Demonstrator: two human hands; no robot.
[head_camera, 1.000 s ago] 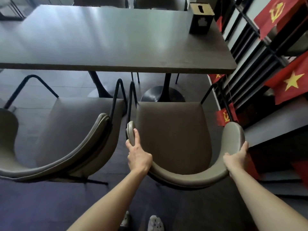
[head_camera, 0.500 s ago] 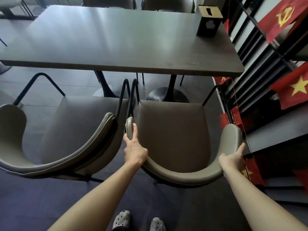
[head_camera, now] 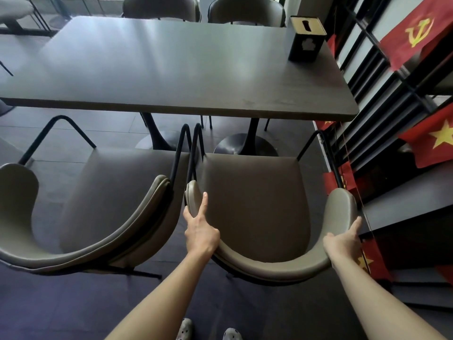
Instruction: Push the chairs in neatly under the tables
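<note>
Two grey-brown padded chairs with curved backs and black metal frames stand side by side in front of a dark rectangular table (head_camera: pixel 171 69). My left hand (head_camera: pixel 199 231) grips the left end of the right chair (head_camera: pixel 252 207) backrest, index finger stretched along it. My right hand (head_camera: pixel 343 241) holds the right end of the same backrest. The right chair's seat front lies a little short of the table's near edge. The left chair (head_camera: pixel 105 204) stands untouched, its arm frame almost touching the right chair's.
A black tissue box (head_camera: pixel 306 40) sits on the table's far right corner. A black slatted shelf with red flags (head_camera: pixel 416 38) runs close along the right. Two more chairs (head_camera: pixel 245 11) stand at the table's far side. Two black pedestal bases (head_camera: pixel 245 146) are under the table.
The right chair has slid forward toward the table with both my hands on its backrest, and I have stepped closer behind it.
</note>
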